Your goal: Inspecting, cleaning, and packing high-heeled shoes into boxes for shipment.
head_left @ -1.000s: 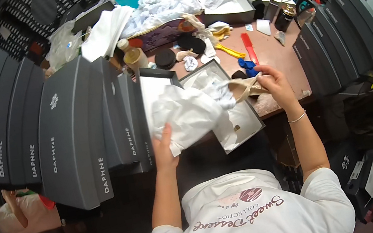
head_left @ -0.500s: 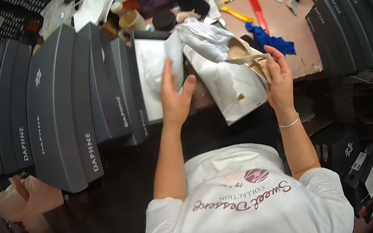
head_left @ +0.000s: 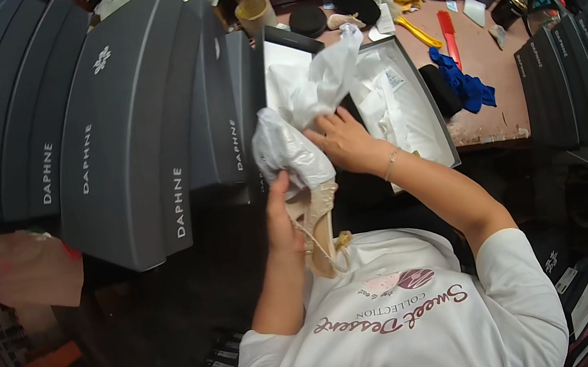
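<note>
Beige strappy shoe held over lap, tissue half pulled off

Beige strappy shoe (head_left: 318, 222) with a thin ankle strap sits between your chest and the desk edge, toe end up and tucked inside a crumpled white tissue wrap (head_left: 288, 149), heel end hanging down toward your shirt. Your left hand (head_left: 281, 220) is curled around the shoe's side just below the tissue, fingers closed on it, which looks like a steadying grip so the wrap can be worked. Your right hand (head_left: 343, 142) is at the upper part of the tissue, fingers bent and pinching the paper; a loose tail of it rises toward the box.

Open grey shoebox with white lining paper (head_left: 404, 99) lies just beyond your hands on the brown desk (head_left: 472, 37), near enough to reach from where the shoe is held. Its upright lid (head_left: 281, 61) stands at the left of it. Stacked dark grey shoeboxes (head_left: 106, 129) fill the left side, more stand at the far right. On the desk: blue cloth (head_left: 468, 84), red flat tool (head_left: 447, 29), yellow strip (head_left: 420, 30), tan-capped bottle (head_left: 251, 8), round black lid (head_left: 307, 19). Whether a second shoe lies in the box, cannot tell.
</note>
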Available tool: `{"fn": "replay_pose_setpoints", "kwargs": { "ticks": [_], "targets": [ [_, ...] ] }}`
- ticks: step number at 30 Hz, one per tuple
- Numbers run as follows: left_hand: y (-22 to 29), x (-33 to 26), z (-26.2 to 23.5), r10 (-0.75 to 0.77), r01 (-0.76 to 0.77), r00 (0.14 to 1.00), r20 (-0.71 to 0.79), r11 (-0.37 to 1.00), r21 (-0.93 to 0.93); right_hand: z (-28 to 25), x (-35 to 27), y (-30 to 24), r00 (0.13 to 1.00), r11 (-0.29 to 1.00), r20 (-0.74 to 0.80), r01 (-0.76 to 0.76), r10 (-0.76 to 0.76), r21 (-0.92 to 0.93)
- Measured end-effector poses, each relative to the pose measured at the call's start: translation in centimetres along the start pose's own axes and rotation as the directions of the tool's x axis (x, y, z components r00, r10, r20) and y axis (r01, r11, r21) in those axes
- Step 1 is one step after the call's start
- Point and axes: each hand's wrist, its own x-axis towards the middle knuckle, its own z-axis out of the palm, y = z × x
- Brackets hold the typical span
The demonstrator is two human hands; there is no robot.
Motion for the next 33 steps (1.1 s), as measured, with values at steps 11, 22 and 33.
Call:
{"fn": "replay_pose_setpoints", "kwargs": {
  "ticks": [11, 22, 33],
  "targets": [
    [-3.1, -0.1, 0.1, -0.019, 0.050, 0.996, 0.090, 0.934, -0.355, -11.3, -1.9, -4.9, 0.973, 0.720, -0.010, -0.164, 0.231, 0.674],
    [-4.2, 0.8, 0.0, -0.059, 0.059, 0.997, 0.050, 0.998, 0.011, -9.4, -7.0, -1.6, 0.803, -0.272, 0.358, -0.252, 0.477, 0.929],
    [-5.3, -0.1, -2.6, -0.421, 0.237, 0.803, 0.422, 0.875, 0.422, -11.5, -5.0, 3.1, 0.785, -0.796, 0.319, 0.333, 0.531, 0.506]
  ]
}}
